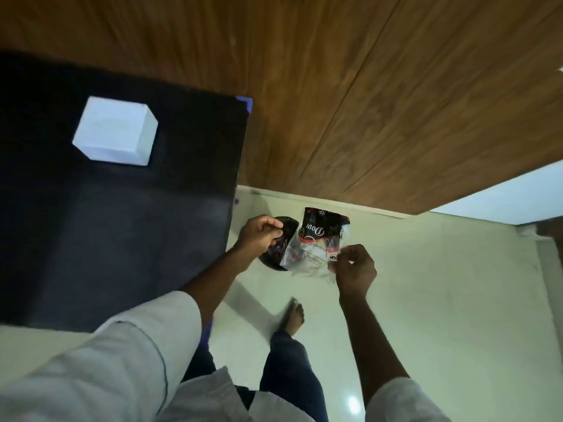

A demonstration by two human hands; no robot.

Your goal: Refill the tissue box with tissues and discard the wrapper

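A white cube tissue box (115, 130) stands on the black table (122, 223) at the left. My right hand (355, 269) pinches the lower corner of an empty plastic wrapper (316, 242), clear with black and red print, and holds it out over the floor. Just left of the wrapper, my left hand (262, 236) hovers with its fingers curled closed; I see nothing in it. A round black bin (278, 257) sits on the floor below both hands, partly hidden by the left hand and the wrapper.
A wood-panelled wall (365, 102) runs behind the bin. Pale floor tiles (441, 300) stretch to the right. My bare foot (294, 315) and dark trouser leg are below the bin. The table's right edge lies close to my left forearm.
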